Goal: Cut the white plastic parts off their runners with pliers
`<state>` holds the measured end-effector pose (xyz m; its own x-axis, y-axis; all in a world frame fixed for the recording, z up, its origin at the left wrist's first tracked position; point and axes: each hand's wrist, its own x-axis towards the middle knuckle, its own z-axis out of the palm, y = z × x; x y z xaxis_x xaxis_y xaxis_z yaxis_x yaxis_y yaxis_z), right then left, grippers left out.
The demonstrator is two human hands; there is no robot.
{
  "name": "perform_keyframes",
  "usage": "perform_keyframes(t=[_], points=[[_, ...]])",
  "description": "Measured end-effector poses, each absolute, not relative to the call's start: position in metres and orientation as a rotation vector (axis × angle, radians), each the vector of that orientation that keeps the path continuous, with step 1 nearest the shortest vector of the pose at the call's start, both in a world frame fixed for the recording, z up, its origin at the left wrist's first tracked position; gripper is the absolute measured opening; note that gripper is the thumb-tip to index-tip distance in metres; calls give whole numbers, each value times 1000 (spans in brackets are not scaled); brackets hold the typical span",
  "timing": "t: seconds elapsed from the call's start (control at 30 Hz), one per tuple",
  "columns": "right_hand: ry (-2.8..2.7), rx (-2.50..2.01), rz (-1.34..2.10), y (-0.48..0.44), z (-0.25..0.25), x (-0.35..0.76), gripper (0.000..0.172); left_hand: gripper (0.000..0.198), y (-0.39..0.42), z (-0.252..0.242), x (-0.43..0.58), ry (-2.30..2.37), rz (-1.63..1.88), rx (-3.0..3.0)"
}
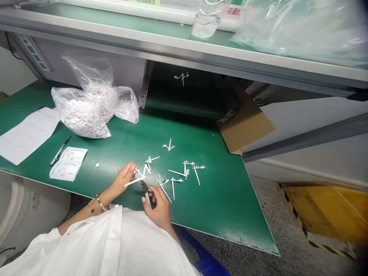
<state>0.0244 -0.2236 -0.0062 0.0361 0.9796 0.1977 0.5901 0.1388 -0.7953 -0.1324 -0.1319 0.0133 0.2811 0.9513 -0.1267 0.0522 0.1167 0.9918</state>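
Green desk (224, 207) under a metal-edged shelf (172, 44). White branched plastic piece (134, 181) is over its near side, pinched in left hand (125, 177); right hand (158, 207) is closed round cutters (144, 186), grip partly hidden, exact bite hard to make out. Similar pieces (186, 174) lie to the right. Clear bags (92, 71), far left, hold small white bits (84, 119), shapes unreadable. Upper-right plastic bag (301, 28) is cut off, contents unclear.
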Motion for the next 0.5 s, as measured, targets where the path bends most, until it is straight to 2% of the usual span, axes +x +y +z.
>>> perform_keyframes(t=[0.5], points=[[-1620, -1530, 730, -220, 0, 27, 25, 29, -143, 13, -134, 1099, 694, 1694]])
